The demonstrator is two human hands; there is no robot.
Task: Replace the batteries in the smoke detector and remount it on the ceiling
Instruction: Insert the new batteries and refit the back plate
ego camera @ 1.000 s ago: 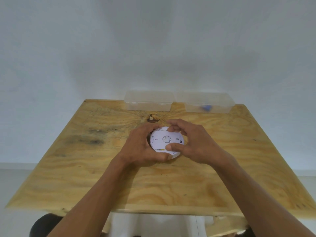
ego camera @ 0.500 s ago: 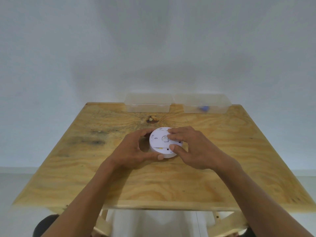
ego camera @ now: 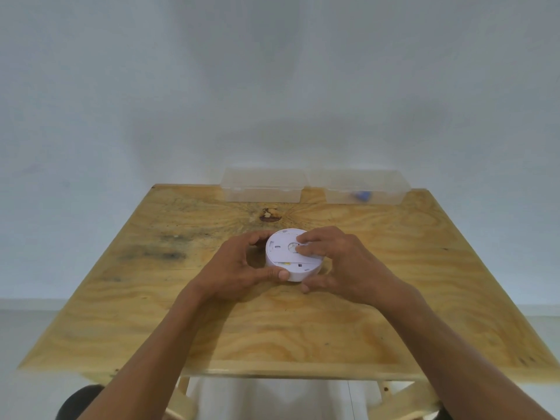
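Note:
A round white smoke detector (ego camera: 285, 253) rests back side up on the wooden table (ego camera: 272, 328), near its middle. My left hand (ego camera: 242, 265) curls around its left side, with the thumb against the front rim and the fingers behind it. My right hand (ego camera: 336, 262) covers its right side, fingertips pressing on the top face near the centre disc and the thumb low by the table. A yellow mark and a small dark slot show on the side wall facing me.
Two clear plastic boxes stand at the table's far edge against the white wall: the left box (ego camera: 263, 186) looks empty, the right box (ego camera: 360, 189) holds a small blue item (ego camera: 362, 196). A dark knot (ego camera: 269, 215) marks the wood behind the detector.
The detector has gone from tilted up in both hands down to lying flat on the table. My right fingers have shifted onto its top face.

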